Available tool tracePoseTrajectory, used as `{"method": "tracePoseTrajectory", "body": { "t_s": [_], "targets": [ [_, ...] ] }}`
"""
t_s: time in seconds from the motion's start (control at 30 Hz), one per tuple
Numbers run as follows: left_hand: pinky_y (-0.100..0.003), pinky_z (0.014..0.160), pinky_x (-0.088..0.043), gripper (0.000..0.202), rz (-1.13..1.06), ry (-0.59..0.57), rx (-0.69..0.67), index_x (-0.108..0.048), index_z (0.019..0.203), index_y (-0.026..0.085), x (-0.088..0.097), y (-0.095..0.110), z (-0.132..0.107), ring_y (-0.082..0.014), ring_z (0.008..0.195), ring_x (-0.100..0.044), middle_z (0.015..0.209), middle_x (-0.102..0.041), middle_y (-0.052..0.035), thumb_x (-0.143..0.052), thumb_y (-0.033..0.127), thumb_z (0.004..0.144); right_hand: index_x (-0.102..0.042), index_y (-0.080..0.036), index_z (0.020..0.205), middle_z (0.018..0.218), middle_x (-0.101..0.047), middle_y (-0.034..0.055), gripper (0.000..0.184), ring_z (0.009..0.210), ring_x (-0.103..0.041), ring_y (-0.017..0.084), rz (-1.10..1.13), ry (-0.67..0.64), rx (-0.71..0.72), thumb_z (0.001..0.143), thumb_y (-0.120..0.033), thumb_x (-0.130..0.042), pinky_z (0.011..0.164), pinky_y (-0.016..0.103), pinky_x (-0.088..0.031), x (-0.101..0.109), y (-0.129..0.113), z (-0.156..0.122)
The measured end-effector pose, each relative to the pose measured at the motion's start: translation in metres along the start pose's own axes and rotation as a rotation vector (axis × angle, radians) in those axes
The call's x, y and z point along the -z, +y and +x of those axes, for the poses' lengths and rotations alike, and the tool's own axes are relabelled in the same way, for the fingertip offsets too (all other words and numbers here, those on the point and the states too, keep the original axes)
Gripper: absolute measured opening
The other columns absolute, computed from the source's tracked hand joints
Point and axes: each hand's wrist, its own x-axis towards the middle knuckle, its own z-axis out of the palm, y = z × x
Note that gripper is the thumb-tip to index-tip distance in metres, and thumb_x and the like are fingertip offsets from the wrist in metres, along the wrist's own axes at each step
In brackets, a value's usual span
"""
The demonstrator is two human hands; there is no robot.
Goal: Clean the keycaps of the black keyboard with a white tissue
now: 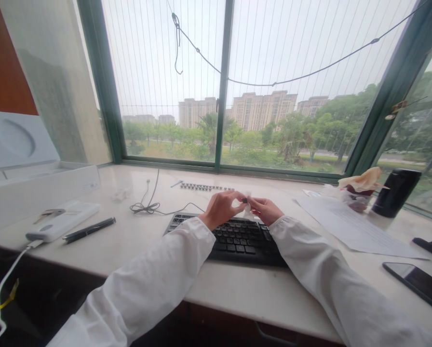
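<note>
Both my hands are raised just above the far edge of a black keyboard (237,239). My left hand (221,208) is closed in a pinch, and my right hand (264,209) is closed too. Between their fingertips sits a small dark piece (244,199), perhaps a keycap, together with something pale and thin (247,208). Which hand carries which, I cannot tell. A row of small dark pieces (206,187) lies on the sill behind the keyboard. Both arms wear white sleeves.
A black pen (89,230) and a white power bank (62,220) with a cable lie at left, near a white box (38,185). A tangled cord (145,207) lies behind. At right are paper sheets (357,226), a black cup (397,192), a phone (416,284).
</note>
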Motion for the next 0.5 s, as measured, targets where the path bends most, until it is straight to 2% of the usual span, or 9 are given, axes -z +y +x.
{"method": "tracePoseTrajectory", "body": {
  "t_s": [0.07, 0.13, 0.23, 0.37, 0.5],
  "targets": [
    [-0.023, 0.078, -0.049, 0.017, -0.008, 0.013, -0.024, -0.069, 0.098, 0.023, 0.0002, 0.0009, 0.0, -0.0139, 0.086, -0.066, 0.096, -0.07, -0.0012, -0.059, 0.033, 0.089, -0.074, -0.018, 0.106, 0.097, -0.072, 0.009, 0.063, 0.082, -0.063, 0.017, 0.111, -0.032, -0.032, 0.068, -0.068, -0.067, 0.068, 0.027, -0.046, -0.0017, 0.0004, -0.0006],
    [-0.022, 0.075, -0.049, 0.018, 0.002, 0.033, -0.037, -0.069, 0.098, 0.024, 0.0003, 0.0013, 0.0, -0.0127, 0.084, -0.065, 0.098, -0.069, -0.0008, -0.058, 0.035, 0.09, -0.074, -0.019, 0.105, 0.098, -0.071, 0.0093, 0.062, 0.084, -0.064, 0.018, 0.143, -0.033, -0.046, 0.064, -0.066, -0.071, 0.067, 0.026, -0.047, -0.0037, -0.0008, -0.0018],
    [-0.022, 0.073, -0.049, 0.02, 0.03, 0.037, -0.048, -0.069, 0.096, 0.023, -0.0003, 0.0006, -0.0004, -0.0128, 0.084, -0.065, 0.099, -0.067, -0.0011, -0.057, 0.038, 0.09, -0.075, -0.018, 0.098, 0.089, -0.071, 0.0079, 0.06, 0.076, -0.062, 0.017, 0.134, 0.026, -0.069, 0.057, -0.063, -0.078, 0.063, 0.026, -0.045, -0.0064, -0.0034, -0.0033],
    [-0.024, 0.071, -0.05, 0.022, 0.056, 0.001, -0.073, -0.068, 0.096, 0.021, -0.0023, -0.0021, -0.0014, -0.0146, 0.085, -0.066, 0.1, -0.068, -0.0015, -0.055, 0.038, 0.091, -0.075, -0.016, 0.082, 0.069, -0.064, 0.0033, 0.056, 0.06, -0.052, 0.012, 0.12, 0.112, -0.108, 0.048, -0.06, -0.084, 0.054, 0.026, -0.036, -0.0085, -0.0033, -0.0029],
    [-0.025, 0.073, -0.05, 0.021, 0.067, 0.012, -0.066, -0.068, 0.096, 0.023, -0.0037, -0.0047, -0.0017, -0.016, 0.085, -0.067, 0.1, -0.069, -0.0004, -0.058, 0.04, 0.09, -0.077, -0.018, 0.086, 0.069, -0.065, 0.003, 0.055, 0.063, -0.051, 0.013, 0.119, 0.126, -0.106, 0.05, -0.06, -0.083, 0.057, 0.028, -0.035, -0.0076, 0.0006, -0.0012]
  ]
}}
